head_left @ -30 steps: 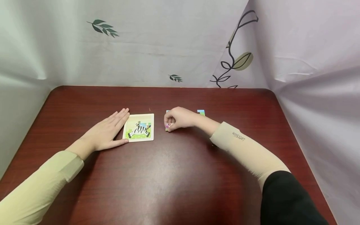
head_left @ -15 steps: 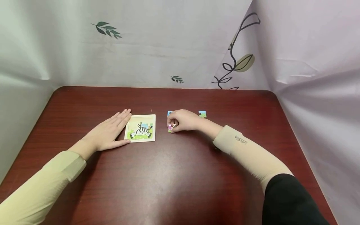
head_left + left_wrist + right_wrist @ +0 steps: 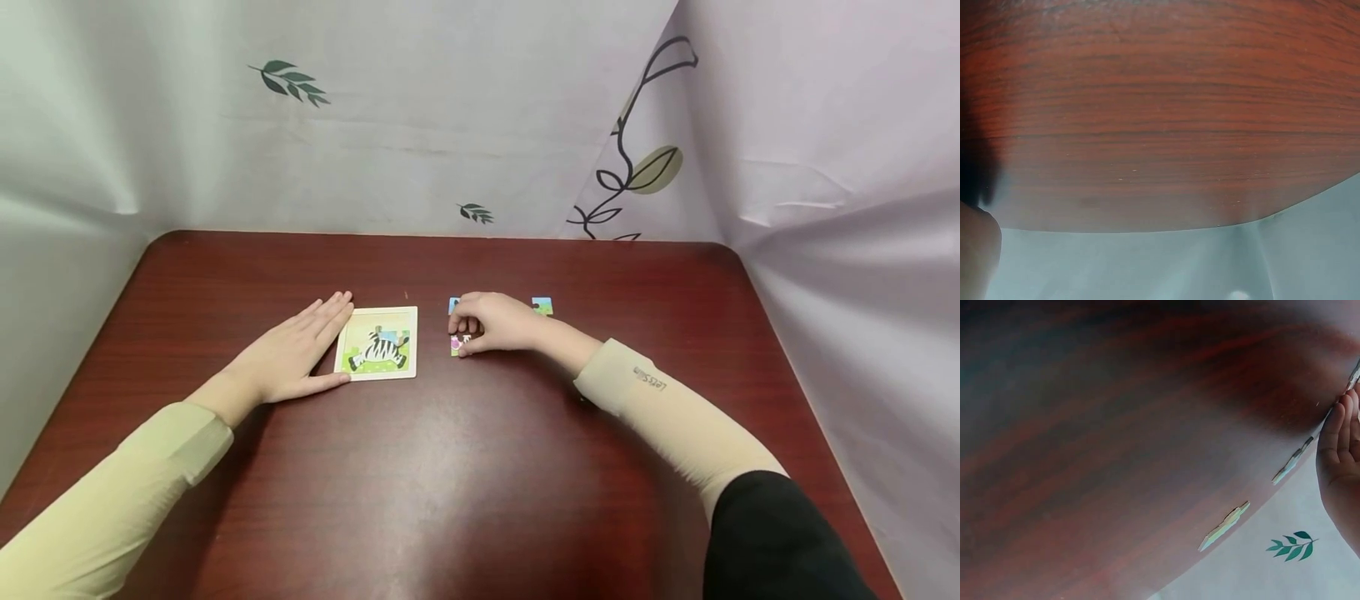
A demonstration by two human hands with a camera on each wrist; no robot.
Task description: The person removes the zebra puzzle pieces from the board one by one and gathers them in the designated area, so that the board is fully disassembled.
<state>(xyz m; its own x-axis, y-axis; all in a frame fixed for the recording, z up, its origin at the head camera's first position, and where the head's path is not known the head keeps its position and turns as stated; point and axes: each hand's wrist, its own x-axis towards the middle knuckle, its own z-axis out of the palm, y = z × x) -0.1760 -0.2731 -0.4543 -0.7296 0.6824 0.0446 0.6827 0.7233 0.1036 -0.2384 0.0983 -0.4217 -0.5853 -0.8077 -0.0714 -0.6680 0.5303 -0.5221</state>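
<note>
My left hand (image 3: 300, 350) lies flat on the table with straight fingers. Its forefinger and thumb reach the left side of a cream-framed zebra puzzle board (image 3: 413, 342), in which the striped zebra picture is partly laid over green and yellow. To the right of the board, my right hand (image 3: 501, 322) bends over a small puzzle piece (image 3: 455, 345) with pink, green and black-and-white stripes. Curled fingertips and thumb pinch this piece at its edges, and the palm hides part of it. In the right wrist view the right hand (image 3: 1344, 450) shows at the right edge.
Behind the right hand, a blue-edged puzzle piece (image 3: 453, 304) peeks out, mostly covered. Another blue and green piece (image 3: 542, 305) lies beyond the right wrist. The dark red wooden table (image 3: 360, 500) ends at a pale, leaf-printed curtain (image 3: 390, 150) at the back and sides.
The whole head view shifts slightly right and down. Finger and thumb of the right hand stand a little wider around the striped piece; the left hand keeps its place by the board.
</note>
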